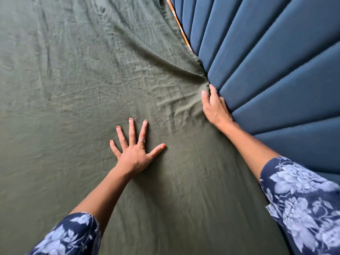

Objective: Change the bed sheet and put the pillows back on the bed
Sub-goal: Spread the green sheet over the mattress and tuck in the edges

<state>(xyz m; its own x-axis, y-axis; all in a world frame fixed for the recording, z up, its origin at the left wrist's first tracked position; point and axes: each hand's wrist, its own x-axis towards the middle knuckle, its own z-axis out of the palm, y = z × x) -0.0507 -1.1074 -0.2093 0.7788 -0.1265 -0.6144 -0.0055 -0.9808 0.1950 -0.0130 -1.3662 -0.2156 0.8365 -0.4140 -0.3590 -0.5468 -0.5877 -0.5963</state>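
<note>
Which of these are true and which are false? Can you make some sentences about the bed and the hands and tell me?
1. The left hand lies flat with its fingers spread on the green sheet. True.
2. The right hand is up in the air, touching nothing. False: it is at the sheet's edge beside the blue padded headboard.
3. The headboard is red. False: it is blue.
4. The left hand wears a ring. True.
5. Two pillows lie on the sheet. False: no pillow is in view.
</note>
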